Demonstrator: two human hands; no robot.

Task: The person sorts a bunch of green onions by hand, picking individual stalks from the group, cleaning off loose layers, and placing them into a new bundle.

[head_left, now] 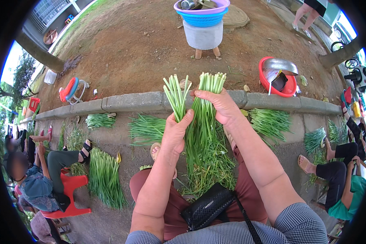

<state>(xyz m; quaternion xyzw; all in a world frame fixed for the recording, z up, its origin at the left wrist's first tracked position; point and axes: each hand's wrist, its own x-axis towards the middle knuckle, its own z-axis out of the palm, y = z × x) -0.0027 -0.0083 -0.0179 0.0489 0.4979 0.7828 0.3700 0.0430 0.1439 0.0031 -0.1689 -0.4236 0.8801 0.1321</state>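
Observation:
My left hand (175, 132) is closed round a small bunch of chives (176, 95), their pale cut stems pointing up. Just to its right, my right hand (220, 105) grips a thicker bunch of chives (211, 82), thumb across the front of the stems. The two bunches lean together below my hands, and their long green leaves hang down between my knees. Under them a loose heap of trimmed leaves (210, 173) lies on the ground. More chives (148, 129) lie on the pavement beyond my left hand, and another pile (270, 123) beyond my right.
A black handbag (207, 206) rests on my lap. Ahead runs a stone kerb (130, 101), with a red basin (290, 87) behind it and stacked basins (202, 18) on a stool. At left, a seated person (40, 187) is beside a large chive pile (105, 179); others sit at right.

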